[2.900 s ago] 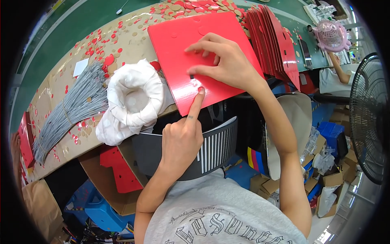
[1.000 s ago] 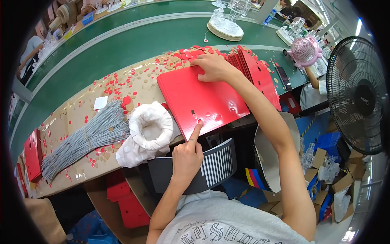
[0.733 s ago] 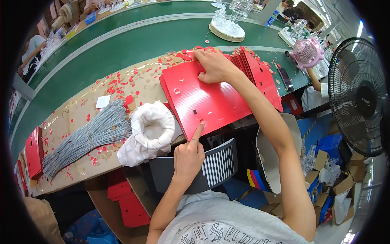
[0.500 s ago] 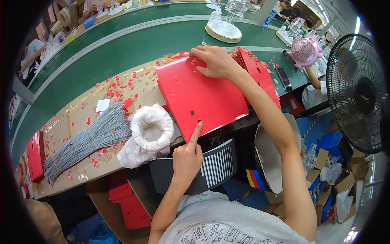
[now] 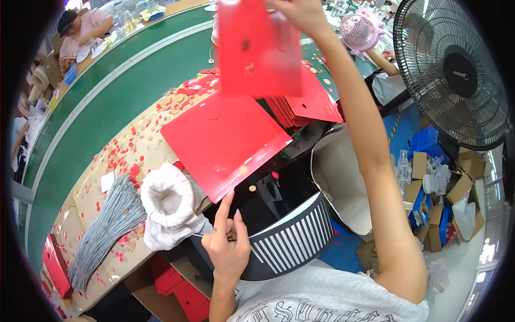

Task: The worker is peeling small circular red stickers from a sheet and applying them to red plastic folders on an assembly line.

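Note:
A blurred red sheet (image 5: pixel 241 70) with a small dark hole hangs raised at the top of the view. Its upper right edge is in my right hand (image 5: pixel 303 15), whose fingertips are partly cut off or hidden. Below lies a stack of red sheets (image 5: pixel 225 134), set slantwise at the table's near edge. At the stack's near corner is my left hand (image 5: pixel 229 244), index finger stretched out to the edge, thumb apart and other fingers curled, holding nothing. A small tan disc (image 5: pixel 252 188) and a red disc (image 5: pixel 275 175) show beside the stack's front edge.
A bundle of grey wires (image 5: pixel 107 231) and a rolled white cloth bag (image 5: pixel 166 201) lie left of the stack. Punched red sheets (image 5: pixel 308 107) sit to the right. Loose discs (image 5: pixel 123 155) litter the brown table covering. A black fan (image 5: pixel 456 75) stands at right, a green conveyor (image 5: pixel 123 96) beyond.
My right hand has lifted a punched red sheet off the stack, up and away. My left hand's fingertip has left the sheet's hole and is at the stack's corner. The view has shifted.

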`<act>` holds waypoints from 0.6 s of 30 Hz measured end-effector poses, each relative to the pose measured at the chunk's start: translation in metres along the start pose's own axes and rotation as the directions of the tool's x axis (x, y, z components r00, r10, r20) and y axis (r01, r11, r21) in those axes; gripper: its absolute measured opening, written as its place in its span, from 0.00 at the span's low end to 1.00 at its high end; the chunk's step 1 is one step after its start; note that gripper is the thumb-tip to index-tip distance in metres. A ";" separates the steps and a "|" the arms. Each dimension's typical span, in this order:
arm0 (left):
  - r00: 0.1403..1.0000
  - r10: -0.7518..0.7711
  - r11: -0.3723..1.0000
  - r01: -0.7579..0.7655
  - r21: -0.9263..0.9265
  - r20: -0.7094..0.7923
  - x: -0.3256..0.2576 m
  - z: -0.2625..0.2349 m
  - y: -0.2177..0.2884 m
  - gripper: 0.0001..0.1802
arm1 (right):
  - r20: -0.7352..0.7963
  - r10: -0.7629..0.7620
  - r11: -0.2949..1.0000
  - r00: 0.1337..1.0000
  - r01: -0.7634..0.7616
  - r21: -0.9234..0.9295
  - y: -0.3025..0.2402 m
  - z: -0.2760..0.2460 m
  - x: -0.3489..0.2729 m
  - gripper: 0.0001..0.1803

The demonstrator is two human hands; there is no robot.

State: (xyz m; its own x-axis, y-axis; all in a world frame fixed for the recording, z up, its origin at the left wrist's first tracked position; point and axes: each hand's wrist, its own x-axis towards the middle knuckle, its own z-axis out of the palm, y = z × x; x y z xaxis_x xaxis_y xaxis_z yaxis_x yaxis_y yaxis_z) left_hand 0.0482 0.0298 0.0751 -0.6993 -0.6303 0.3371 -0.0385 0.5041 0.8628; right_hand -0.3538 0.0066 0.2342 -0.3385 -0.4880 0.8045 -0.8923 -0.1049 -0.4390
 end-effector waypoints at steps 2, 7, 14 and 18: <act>0.999 0.007 0.999 -0.004 -0.047 0.048 0.004 0.009 0.005 0.28 | 0.077 -0.002 0.926 0.997 0.031 -0.377 0.084 -0.081 0.000 0.19; 0.998 -0.019 0.998 0.023 -0.066 0.062 0.012 0.017 -0.008 0.27 | 0.275 0.628 0.778 0.728 -0.581 -0.239 0.125 -0.079 -0.081 0.24; 0.992 -0.068 0.997 0.072 -0.030 0.104 0.009 0.016 -0.009 0.25 | 0.263 0.668 0.732 0.696 -0.551 -0.401 0.132 -0.054 -0.126 0.26; 0.989 -0.123 0.991 0.127 -0.045 0.079 0.008 0.019 -0.004 0.21 | 0.260 0.650 0.703 0.714 -0.436 -0.562 0.134 -0.057 -0.129 0.27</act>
State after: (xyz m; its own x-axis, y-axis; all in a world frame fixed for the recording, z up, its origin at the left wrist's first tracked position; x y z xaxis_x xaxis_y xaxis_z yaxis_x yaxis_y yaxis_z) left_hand 0.0291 0.0342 0.0669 -0.7434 -0.6391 0.1972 -0.0948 0.3926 0.9148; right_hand -0.4469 0.1048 0.0937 -0.7444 -0.6417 0.1847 -0.6475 0.6261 -0.4344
